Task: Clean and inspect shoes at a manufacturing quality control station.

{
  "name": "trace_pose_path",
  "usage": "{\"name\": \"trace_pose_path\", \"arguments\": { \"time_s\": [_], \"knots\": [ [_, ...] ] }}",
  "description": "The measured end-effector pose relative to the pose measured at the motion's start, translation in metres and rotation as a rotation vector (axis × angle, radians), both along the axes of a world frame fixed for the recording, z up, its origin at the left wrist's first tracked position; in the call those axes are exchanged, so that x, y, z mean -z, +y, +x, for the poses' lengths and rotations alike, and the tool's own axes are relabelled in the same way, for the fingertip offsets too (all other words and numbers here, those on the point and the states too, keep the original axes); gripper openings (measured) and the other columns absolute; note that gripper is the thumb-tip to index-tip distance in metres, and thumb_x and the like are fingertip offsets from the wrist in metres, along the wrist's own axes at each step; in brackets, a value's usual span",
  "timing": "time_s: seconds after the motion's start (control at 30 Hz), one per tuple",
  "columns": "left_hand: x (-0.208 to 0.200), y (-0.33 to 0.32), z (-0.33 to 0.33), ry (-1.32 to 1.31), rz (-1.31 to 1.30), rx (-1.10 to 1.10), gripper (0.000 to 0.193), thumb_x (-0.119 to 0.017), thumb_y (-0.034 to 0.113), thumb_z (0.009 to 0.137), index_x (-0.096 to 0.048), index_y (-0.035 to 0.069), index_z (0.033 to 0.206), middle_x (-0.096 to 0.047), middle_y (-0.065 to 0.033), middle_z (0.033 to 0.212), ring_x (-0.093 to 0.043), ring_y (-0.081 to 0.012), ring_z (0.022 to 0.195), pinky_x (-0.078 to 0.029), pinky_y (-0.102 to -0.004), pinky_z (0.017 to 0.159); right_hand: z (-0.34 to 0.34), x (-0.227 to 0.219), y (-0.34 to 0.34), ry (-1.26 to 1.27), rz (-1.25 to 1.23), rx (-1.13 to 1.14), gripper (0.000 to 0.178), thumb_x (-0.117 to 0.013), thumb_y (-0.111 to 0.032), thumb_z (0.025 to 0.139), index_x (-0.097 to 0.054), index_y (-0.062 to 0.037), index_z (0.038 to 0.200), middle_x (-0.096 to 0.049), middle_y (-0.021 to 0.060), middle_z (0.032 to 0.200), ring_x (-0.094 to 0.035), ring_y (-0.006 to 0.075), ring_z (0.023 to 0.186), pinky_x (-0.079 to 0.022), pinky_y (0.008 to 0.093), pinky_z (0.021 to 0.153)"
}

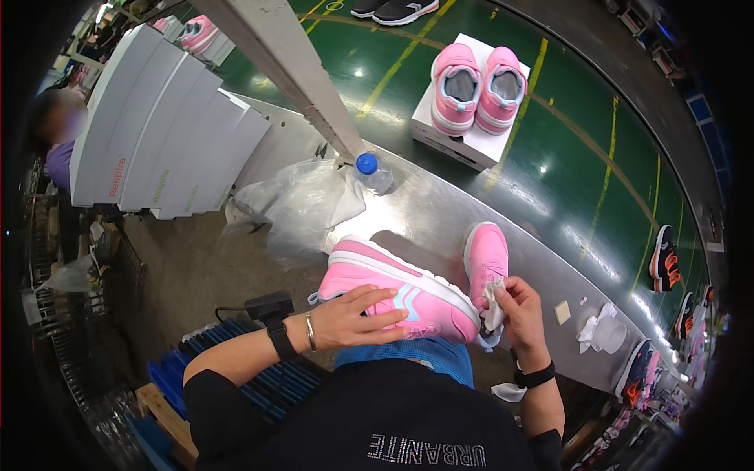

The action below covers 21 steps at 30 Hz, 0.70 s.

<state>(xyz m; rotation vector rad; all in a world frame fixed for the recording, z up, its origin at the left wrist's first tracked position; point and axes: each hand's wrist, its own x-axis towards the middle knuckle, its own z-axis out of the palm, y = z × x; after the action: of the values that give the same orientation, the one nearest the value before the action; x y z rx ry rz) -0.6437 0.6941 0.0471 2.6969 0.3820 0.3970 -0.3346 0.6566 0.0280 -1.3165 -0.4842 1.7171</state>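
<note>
A pink sneaker (385, 282) with a white sole and pale blue stripes is tipped on its side close to my body. My left hand (353, 318) grips it, fingers laid across its side panel; the thumb is hidden. Between the fingers of my right hand (521, 310) is a crumpled white cloth (493, 304), at the toe of the held shoe. Another pink sneaker (488, 250) rests on the metal bench, partly behind that cloth and hand.
Plastic bags (290, 204) and a blue-capped bottle (374, 173) lie left on the metal bench (440, 200). White boxes (157, 129) stand beyond. Two pink sneakers sit on a white box (455, 145) over the green surface (581, 149). Right are a beige block (561, 312) and a cup (609, 334).
</note>
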Motion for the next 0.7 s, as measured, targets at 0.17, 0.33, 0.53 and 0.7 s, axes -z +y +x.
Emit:
{"name": "trace_pose_path", "arguments": {
  "time_s": [0.17, 0.33, 0.53, 0.7],
  "knots": [
    [0.007, 0.005, 0.0, 0.022, -0.009, 0.004, 0.045, -0.056, 0.011, 0.072, -0.051, 0.017, 0.117, -0.046, -0.005, 0.123, -0.045, -0.032, 0.111, -0.041, -0.0432, 0.089, 0.014, -0.001, -0.006, -0.109, 0.02, 0.092, 0.01, -0.056, -0.009, 0.085, -0.052, -0.0016, 0.089, -0.06, 0.0068, 0.081, -0.06, 0.0131, 0.067, -0.051, 0.025, 0.061],
    [0.019, 0.009, 0.002, -0.026, -0.271, -0.482, 0.069, -0.072, 0.01, 0.05, -0.051, 0.009, 0.117, -0.046, -0.0147, 0.118, -0.047, -0.0337, 0.104, -0.041, -0.0422, 0.087, 0.033, 0.001, -0.014, -0.096, 0.052, 0.247, 0.012, -0.056, -0.01, 0.085, -0.052, -0.001, 0.092, -0.059, 0.0076, 0.082, -0.059, 0.0142, 0.067, -0.048, 0.0251, 0.06],
    [0.051, 0.01, 0.036, 0.042, -0.181, -0.702, 0.07, -0.069, 0.008, 0.05, -0.051, 0.01, 0.118, -0.046, -0.014, 0.117, -0.045, -0.0332, 0.105, -0.038, -0.0424, 0.088, 0.049, -0.002, -0.037, -0.133, 0.017, 0.32, 0.011, -0.055, -0.007, 0.085, -0.053, -0.0003, 0.093, -0.059, 0.0083, 0.083, -0.058, 0.0148, 0.069, -0.047, 0.0261, 0.06],
    [0.057, 0.009, 0.063, 0.126, 0.182, -0.613, 0.053, -0.058, 0.01, 0.063, -0.052, 0.014, 0.116, -0.049, -0.0088, 0.115, -0.045, -0.0311, 0.102, -0.041, -0.0423, 0.078, 0.076, 0.012, -0.055, -0.195, -0.015, 0.273, 0.015, -0.052, -0.006, 0.085, -0.052, 0.001, 0.098, -0.058, 0.0084, 0.087, -0.057, 0.0152, 0.071, -0.048, 0.0269, 0.065]
  ]
}}
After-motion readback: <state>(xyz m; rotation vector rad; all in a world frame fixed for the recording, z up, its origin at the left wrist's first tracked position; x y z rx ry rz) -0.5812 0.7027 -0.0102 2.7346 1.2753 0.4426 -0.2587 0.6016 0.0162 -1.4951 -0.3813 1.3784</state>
